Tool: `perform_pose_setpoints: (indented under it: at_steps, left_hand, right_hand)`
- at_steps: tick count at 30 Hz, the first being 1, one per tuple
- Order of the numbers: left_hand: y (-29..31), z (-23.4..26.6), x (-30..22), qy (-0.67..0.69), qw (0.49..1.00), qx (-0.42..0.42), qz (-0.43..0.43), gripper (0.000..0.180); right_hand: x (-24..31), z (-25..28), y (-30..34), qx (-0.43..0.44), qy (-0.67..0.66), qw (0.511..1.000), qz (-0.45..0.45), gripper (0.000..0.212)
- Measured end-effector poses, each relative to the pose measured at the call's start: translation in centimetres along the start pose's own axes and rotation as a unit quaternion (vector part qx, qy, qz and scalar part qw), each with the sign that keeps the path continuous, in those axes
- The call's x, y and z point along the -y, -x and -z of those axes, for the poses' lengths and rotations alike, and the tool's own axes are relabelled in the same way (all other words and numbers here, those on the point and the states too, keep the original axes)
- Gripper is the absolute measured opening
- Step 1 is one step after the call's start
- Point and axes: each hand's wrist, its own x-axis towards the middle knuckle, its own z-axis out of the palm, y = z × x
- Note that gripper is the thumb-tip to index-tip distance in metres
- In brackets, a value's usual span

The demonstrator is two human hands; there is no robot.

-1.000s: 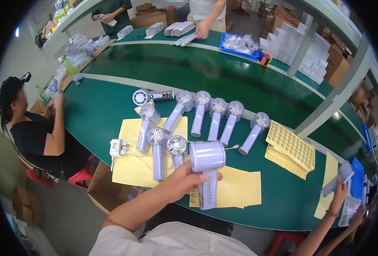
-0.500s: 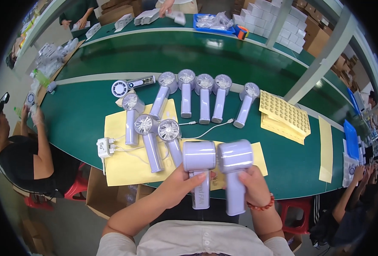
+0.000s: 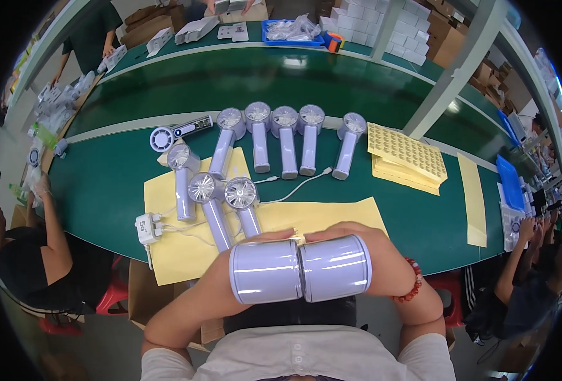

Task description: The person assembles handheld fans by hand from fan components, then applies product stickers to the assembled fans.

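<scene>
Two lavender handheld fans are held close before my chest, their round heads side by side and touching or nearly so. My left hand (image 3: 222,274) is closed on the left fan (image 3: 265,272), and my right hand (image 3: 380,254) on the right fan (image 3: 336,268). The heads hide both handles and most of my fingers. Beyond them, similar fans lie on the green table: a front fan (image 3: 242,192) and a neighbouring fan (image 3: 204,188) on yellow paper (image 3: 331,214), with several more in a row behind, including a far-right fan (image 3: 352,124).
A white charger block (image 3: 148,228) with cables sits on the left of the paper. Yellow dimpled sheets (image 3: 408,152) are stacked at right, near a metal post (image 3: 458,76). A differing fan (image 3: 162,139) lies at back left. Co-workers sit on both sides; an open carton (image 3: 142,289) stands below.
Both fans have come nearer to me and tipped, so their heads now face up large and their handles are out of sight. The view has shifted slightly.
</scene>
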Motion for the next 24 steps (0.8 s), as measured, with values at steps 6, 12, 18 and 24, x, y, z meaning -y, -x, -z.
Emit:
perform_pose_setpoints:
  at_steps: [6,12,18,24]
  left_hand:
    - [-2.1,2.0,1.6,-0.233,0.95,-0.047,-0.204,0.055]
    - [-3.3,3.1,1.1,-0.332,0.883,-0.071,-0.324,0.051]
    - [-3.4,4.0,0.8,-0.469,0.745,-0.065,-0.469,0.043]
    - [-3.5,3.6,2.0,-0.429,0.67,-0.072,-0.602,0.048]
  right_hand:
    - [0.3,-0.5,0.0,-0.075,0.179,0.975,0.105,0.062]
    - [-1.5,-0.4,-0.5,-0.165,0.243,0.93,0.222,0.058]
    - [-3.9,0.0,-0.8,-0.241,0.386,0.798,0.395,0.04]
    - [-4.2,0.2,-0.2,-0.255,0.416,0.728,0.482,0.042]
